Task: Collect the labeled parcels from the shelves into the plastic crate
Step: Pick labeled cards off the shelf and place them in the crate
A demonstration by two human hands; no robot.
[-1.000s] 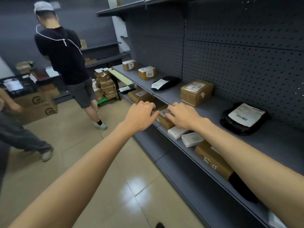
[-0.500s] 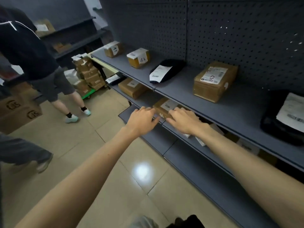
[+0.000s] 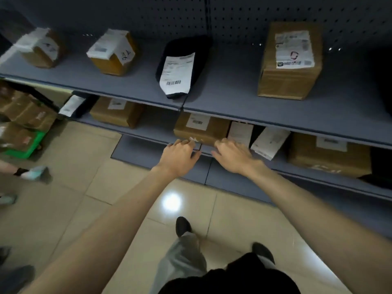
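Brown parcel (image 3: 201,129) lies on the lower shelf (image 3: 153,126). It carries a white barcode label on top, with print too blurred to read. Left hand (image 3: 180,155) and right hand (image 3: 233,158) rest loosely bent fingers (image 3: 185,143) on its front edge, not closed round it. Against the earlier frame, both hands remain at this parcel, and only a bystander's shoe (image 3: 37,172) is left in view.

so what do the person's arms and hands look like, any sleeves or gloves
Both forearms are bare, with no sleeve in view. The left hand and right hand are bare too: no gloves, and no watch, band or ring that shows, though the picture is slightly blurred.
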